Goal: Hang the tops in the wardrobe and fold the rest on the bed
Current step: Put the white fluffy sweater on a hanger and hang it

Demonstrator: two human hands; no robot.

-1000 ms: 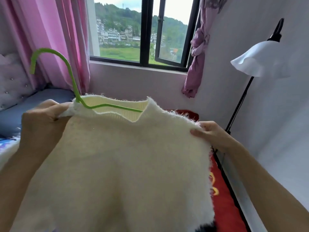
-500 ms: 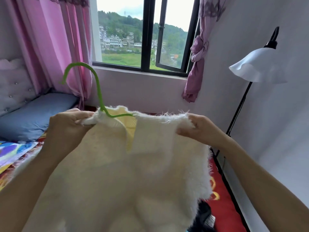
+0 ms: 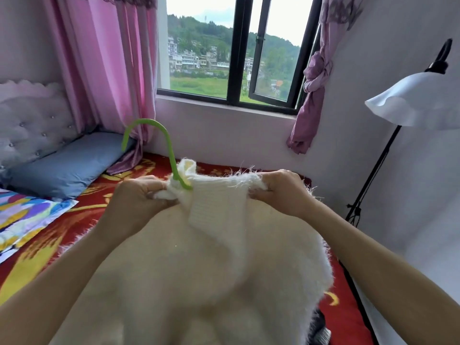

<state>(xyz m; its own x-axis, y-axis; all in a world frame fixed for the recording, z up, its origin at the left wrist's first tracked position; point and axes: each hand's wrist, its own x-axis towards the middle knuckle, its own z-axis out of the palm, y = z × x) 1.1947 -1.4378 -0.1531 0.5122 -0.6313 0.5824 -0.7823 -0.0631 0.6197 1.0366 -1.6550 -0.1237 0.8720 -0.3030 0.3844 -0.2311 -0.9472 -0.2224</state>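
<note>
L hand (image 3: pixel 139 195) & R hand (image 3: pixel 281 190) hold the fluffy white top (image 3: pixel 211 257) up over the bed (image 3: pixel 82 215). Fingers of both are curled tight on the neck, one each side. The green hanger (image 3: pixel 170 155) is poked in by the L hand, hook up. Looks like early days: top isn't sat right on it yet. Wardrobe isn't in view, so hanging and all the folding are left.

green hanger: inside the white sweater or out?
In. Only the green hanger hook shows above the white sweater collar, gripped by left hand and right hand. Shoulder seating: cannot tell.
</note>
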